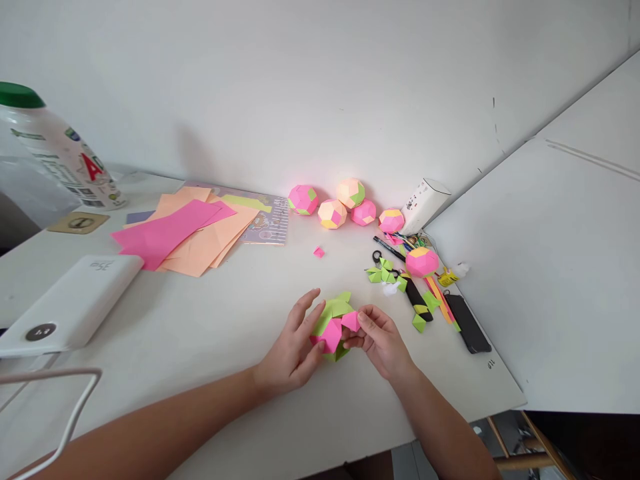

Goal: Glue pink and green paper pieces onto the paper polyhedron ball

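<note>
A partly built paper ball point(329, 333) in green and pink rests near the front middle of the desk, with its right side opening outward. My left hand point(295, 347) is around its left side, fingers on top and thumb against the lower pink face. My right hand point(377, 337) pinches a small pink paper piece point(351, 321) between thumb and fingers at the ball's right edge. Whether that piece is joined to the ball I cannot tell. Beyond the hands lies a tiny folded pink piece point(319, 252).
Several finished paper balls point(332, 214) line the wall. To the right are folded green pieces point(385, 272), a glue bottle point(453, 275), a black phone point(467, 323) and a white box point(426, 205). Paper sheets point(200, 233), a power bank point(75, 300) and a large bottle point(63, 150) stand left.
</note>
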Tool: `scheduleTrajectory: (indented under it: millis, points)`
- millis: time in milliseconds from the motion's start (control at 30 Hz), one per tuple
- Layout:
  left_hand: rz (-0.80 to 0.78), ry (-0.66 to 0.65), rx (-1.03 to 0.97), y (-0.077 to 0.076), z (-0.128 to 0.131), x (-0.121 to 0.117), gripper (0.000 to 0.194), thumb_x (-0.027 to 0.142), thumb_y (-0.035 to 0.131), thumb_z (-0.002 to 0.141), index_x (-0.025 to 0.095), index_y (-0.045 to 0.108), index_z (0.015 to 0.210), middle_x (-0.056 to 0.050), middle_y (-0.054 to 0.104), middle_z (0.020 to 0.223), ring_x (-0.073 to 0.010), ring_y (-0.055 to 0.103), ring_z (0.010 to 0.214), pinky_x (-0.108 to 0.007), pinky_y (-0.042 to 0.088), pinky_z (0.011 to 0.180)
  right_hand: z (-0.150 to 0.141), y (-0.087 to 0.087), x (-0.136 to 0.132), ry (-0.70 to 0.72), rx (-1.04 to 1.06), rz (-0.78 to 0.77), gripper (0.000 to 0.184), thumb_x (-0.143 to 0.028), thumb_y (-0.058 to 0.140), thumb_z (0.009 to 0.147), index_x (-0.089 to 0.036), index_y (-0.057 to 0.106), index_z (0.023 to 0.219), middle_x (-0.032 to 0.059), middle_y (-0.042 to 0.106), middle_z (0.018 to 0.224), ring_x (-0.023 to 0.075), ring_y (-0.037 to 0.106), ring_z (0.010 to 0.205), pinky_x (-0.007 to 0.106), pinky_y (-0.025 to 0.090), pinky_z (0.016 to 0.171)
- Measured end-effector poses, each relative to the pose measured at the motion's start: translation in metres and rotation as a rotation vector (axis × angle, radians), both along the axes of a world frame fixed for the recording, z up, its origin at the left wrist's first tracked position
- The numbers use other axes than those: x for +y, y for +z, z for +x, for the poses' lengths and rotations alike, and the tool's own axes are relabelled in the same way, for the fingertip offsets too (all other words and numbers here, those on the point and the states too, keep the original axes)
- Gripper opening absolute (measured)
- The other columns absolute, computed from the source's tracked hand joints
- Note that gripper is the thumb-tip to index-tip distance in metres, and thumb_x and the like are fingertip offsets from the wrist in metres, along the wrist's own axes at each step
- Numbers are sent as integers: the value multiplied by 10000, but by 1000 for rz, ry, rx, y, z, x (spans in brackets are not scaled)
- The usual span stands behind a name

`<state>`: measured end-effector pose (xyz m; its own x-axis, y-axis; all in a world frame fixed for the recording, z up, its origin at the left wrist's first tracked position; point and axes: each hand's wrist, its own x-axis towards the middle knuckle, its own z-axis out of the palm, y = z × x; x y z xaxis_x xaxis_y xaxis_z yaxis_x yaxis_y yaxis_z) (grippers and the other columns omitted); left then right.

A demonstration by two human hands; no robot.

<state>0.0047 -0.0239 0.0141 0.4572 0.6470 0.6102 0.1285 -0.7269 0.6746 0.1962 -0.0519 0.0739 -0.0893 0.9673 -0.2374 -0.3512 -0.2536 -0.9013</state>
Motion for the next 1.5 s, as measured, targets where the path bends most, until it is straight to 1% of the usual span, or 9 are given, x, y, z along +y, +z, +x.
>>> scheduleTrajectory:
  millis: [167,267,400,567,700,833,1067,1300,1500]
  points:
    - [71,42,67,1,1,-4,671,268,425,940,162,99,1517,-226,263,1498,-365,288,1383,-578,365,1070,-11,-1,-5,-5,-17,46,233,-371,715,811,-185,577,795,-2,696,709,170,711,689,296,570,623]
    - [85,121,105,2,3,-9,718,224,498,901,147,120,1506,-239,341,1453,-361,363,1341,-556,418,1038,-13,1,-9,20,-58,73,214,-363,703,820,-184,590,797,-1,686,715,166,694,684,312,564,640]
    - [65,175,80,4,4,-14,598,77,431,876,150,251,1441,-223,426,1380,-311,436,1294,-494,486,990,-11,4,-13,14,-182,133,199,-349,694,825,-181,605,767,-5,657,707,136,640,670,276,535,632]
    - [-27,203,21,4,4,-14,338,82,500,859,164,446,1183,-180,538,1190,-274,534,1175,-442,541,913,-6,8,-18,24,-259,184,192,-345,695,820,-181,611,765,-20,618,640,94,559,551,223,461,527]
    - [-1,253,-24,4,4,-12,183,84,513,884,199,476,1021,-121,570,1059,-231,607,1046,-380,578,819,-4,12,-23,44,-275,212,150,-309,710,804,-196,612,784,-29,608,589,94,551,460,193,375,409]
    - [30,259,-57,5,5,-10,181,73,497,898,215,469,1007,-82,570,1005,-210,627,1030,-347,592,781,0,15,-22,-56,-359,380,38,-248,692,814,-212,701,808,10,672,726,95,562,538,213,435,472]
    - [-210,230,-88,4,5,-14,248,148,515,881,217,425,1102,-99,581,1093,-209,632,1010,-386,599,769,-3,14,-19,-68,-482,493,271,-185,709,784,-266,712,1043,42,697,934,180,639,842,329,545,777]
    - [-349,200,-108,8,5,-15,23,216,521,894,211,541,904,-48,623,936,-170,639,870,-274,583,643,-7,10,-16,-157,-683,733,170,-118,659,806,-239,701,918,37,665,789,177,613,742,318,520,653]
    - [-625,167,-150,15,6,-17,107,290,564,887,200,606,848,-30,666,866,-151,646,777,-255,580,622,-5,10,-17,-190,-753,700,74,-141,634,829,-213,649,826,13,612,717,148,569,665,283,478,592]
